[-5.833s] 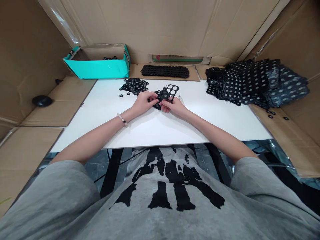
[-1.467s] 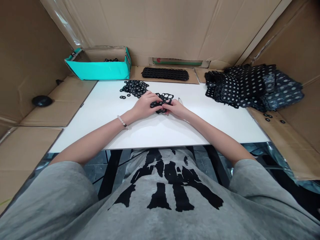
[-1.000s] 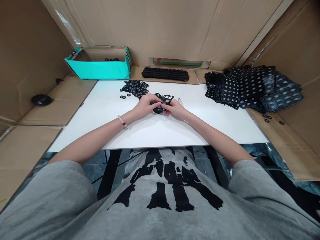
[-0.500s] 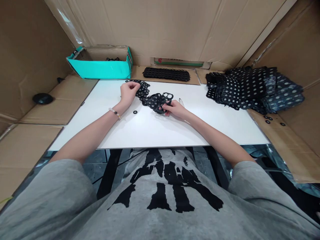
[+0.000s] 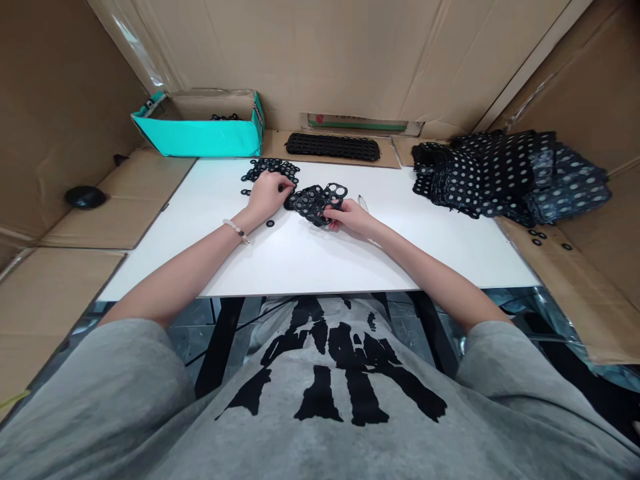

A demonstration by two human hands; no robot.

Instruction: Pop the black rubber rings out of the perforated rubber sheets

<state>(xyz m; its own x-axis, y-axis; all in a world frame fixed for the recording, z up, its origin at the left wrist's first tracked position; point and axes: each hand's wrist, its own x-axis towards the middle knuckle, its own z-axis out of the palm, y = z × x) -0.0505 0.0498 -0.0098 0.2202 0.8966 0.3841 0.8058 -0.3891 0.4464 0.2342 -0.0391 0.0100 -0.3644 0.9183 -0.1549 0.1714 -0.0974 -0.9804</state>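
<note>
The work in hand looked like fine sorting or picking at small pieces. The left hand (image 5: 269,193) was curled at the near side of the ring pile (image 5: 273,167), beside the left end of the perforated black piece (image 5: 313,202). Its fingertips were drawn in close around something dark; whether they gripped a ring, I could not tell. The right hand (image 5: 347,217) pinched the perforated piece's right side between thumb and fingers, above the middle of the white bench (image 5: 450,247). That piece was bunched, with open holes showing at its far right.

One loose ring (image 5: 270,224) sat near the left wrist, apart from the pile. The next move seemed to call for a steady right pinch and light left fingertips, since the small dark parts lay crowded and could snag or scatter.
</note>
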